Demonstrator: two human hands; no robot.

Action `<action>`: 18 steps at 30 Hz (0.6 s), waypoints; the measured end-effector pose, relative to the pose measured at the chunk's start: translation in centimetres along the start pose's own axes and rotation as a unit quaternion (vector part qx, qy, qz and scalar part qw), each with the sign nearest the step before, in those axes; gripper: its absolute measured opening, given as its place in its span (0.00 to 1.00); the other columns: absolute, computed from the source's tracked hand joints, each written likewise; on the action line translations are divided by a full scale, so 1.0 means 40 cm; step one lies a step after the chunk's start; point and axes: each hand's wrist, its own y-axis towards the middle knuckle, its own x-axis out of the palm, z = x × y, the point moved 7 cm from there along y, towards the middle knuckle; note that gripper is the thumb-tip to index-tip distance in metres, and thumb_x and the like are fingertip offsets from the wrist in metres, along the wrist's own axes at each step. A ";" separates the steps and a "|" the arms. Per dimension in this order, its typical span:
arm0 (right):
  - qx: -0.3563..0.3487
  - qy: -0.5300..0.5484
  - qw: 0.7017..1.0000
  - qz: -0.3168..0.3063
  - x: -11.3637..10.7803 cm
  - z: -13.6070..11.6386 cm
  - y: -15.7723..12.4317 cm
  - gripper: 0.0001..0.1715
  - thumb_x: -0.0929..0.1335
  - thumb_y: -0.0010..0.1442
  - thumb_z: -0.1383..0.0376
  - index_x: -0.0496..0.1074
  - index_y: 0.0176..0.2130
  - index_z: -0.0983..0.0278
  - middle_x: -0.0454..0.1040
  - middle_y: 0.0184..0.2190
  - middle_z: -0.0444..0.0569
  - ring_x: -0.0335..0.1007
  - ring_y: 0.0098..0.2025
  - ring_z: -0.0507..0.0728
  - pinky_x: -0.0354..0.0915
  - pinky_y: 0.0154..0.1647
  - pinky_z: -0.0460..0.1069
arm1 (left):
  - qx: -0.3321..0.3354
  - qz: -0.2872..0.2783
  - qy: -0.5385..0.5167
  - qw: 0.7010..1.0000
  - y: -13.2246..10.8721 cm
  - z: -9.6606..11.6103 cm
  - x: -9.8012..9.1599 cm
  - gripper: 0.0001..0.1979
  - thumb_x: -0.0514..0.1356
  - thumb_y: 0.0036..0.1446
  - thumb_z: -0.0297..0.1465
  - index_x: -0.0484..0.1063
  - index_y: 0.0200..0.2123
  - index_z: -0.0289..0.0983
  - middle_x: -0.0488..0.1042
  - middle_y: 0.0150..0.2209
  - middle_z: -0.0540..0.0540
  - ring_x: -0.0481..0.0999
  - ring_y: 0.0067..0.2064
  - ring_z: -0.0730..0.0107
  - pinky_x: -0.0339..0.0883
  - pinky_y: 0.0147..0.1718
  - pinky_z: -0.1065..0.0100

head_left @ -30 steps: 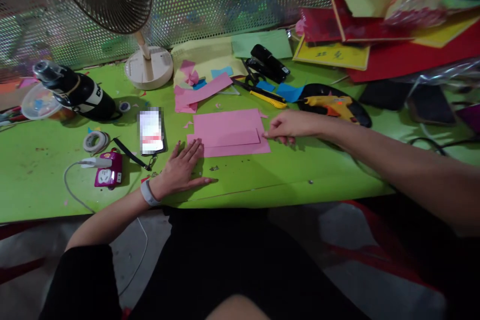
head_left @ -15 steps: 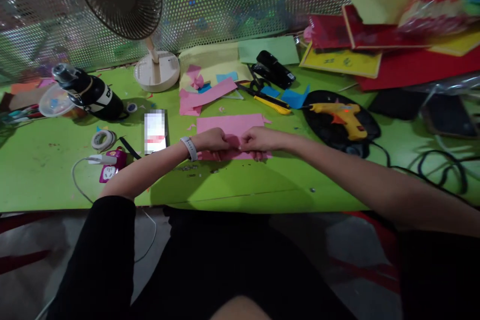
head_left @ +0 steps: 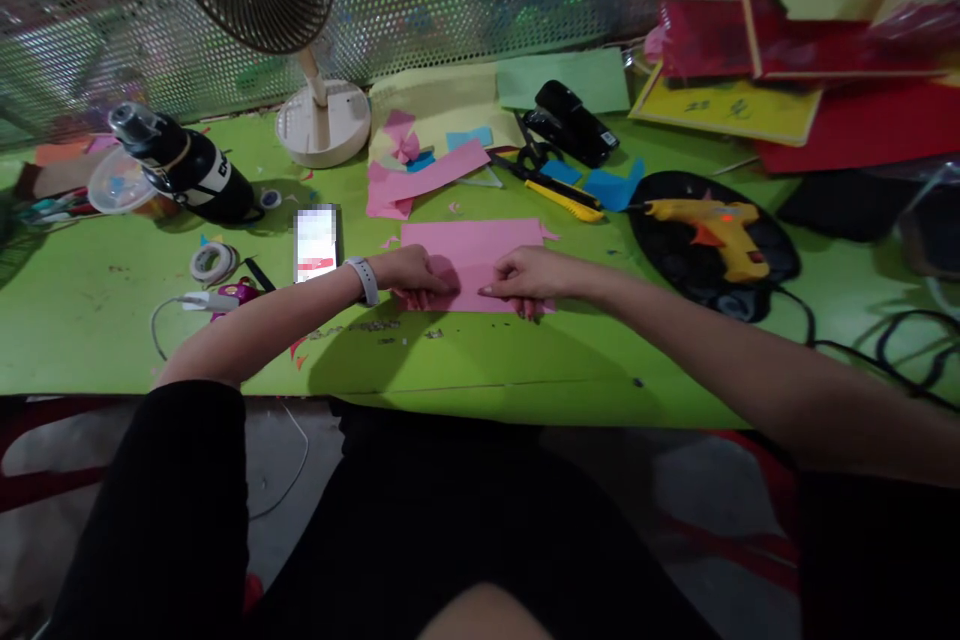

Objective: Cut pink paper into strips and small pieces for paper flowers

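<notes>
A pink sheet of paper (head_left: pixel 474 242) lies in front of me on the green table, its near edge between my hands. My left hand (head_left: pixel 409 272), with a white band at the wrist, grips the left part of that edge, thumb on top and fingers curled. Toward the right end, my right hand (head_left: pixel 528 274) pinches the same edge in a similar way, fingertips showing below it. A gap of bare pink paper separates the two thumbs. Small pink scraps lie by the sheet's far corners.
Beyond the sheet are pink strips (head_left: pixel 431 178), a yellow cutter knife (head_left: pixel 564 201) and a black stapler (head_left: pixel 574 123). A yellow glue gun (head_left: pixel 712 225) rests on a black mat at right. Leftward are a phone (head_left: pixel 316 242), tape roll (head_left: pixel 213 262), bottle (head_left: pixel 191 170) and fan (head_left: pixel 322 125).
My hands have slid apart along the near edge of the pink paper, baring more of its middle. The whole view has shifted slightly.
</notes>
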 end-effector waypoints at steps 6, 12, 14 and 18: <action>-0.002 0.000 1.000 -0.011 0.004 0.001 0.007 0.21 0.75 0.62 0.51 0.70 0.30 0.64 0.79 0.24 0.52 0.77 0.24 0.55 0.66 0.19 0.45 | -0.082 0.035 0.041 0.995 -0.110 -0.097 -0.070 0.23 0.67 0.56 0.46 0.75 0.16 0.37 0.77 0.20 0.41 0.78 0.23 0.67 0.74 0.27 0.65; -0.010 0.011 1.000 -0.008 0.000 0.006 0.009 0.23 0.75 0.61 0.49 0.70 0.30 0.64 0.79 0.23 0.53 0.76 0.22 0.54 0.64 0.17 0.45 | -0.166 0.068 0.101 0.979 -0.217 -0.121 -0.129 0.26 0.65 0.61 0.42 0.72 0.13 0.36 0.77 0.19 0.42 0.78 0.21 0.68 0.72 0.27 0.69; -0.016 0.014 1.000 -0.002 0.001 -0.003 0.012 0.23 0.75 0.61 0.49 0.70 0.30 0.64 0.79 0.23 0.52 0.76 0.21 0.54 0.66 0.18 0.45 | -0.133 0.133 0.116 0.975 -0.235 -0.096 -0.144 0.28 0.63 0.62 0.45 0.71 0.14 0.36 0.76 0.18 0.43 0.77 0.21 0.68 0.71 0.26 0.69; -0.047 0.001 0.997 0.057 -0.010 -0.056 0.027 0.22 0.75 0.62 0.51 0.70 0.30 0.64 0.78 0.22 0.49 0.75 0.22 0.53 0.69 0.21 0.46 | 0.038 0.320 0.208 0.923 -0.246 0.011 -0.125 0.23 0.56 0.67 0.47 0.80 0.33 0.36 0.83 0.31 0.41 0.81 0.30 0.63 0.74 0.34 0.63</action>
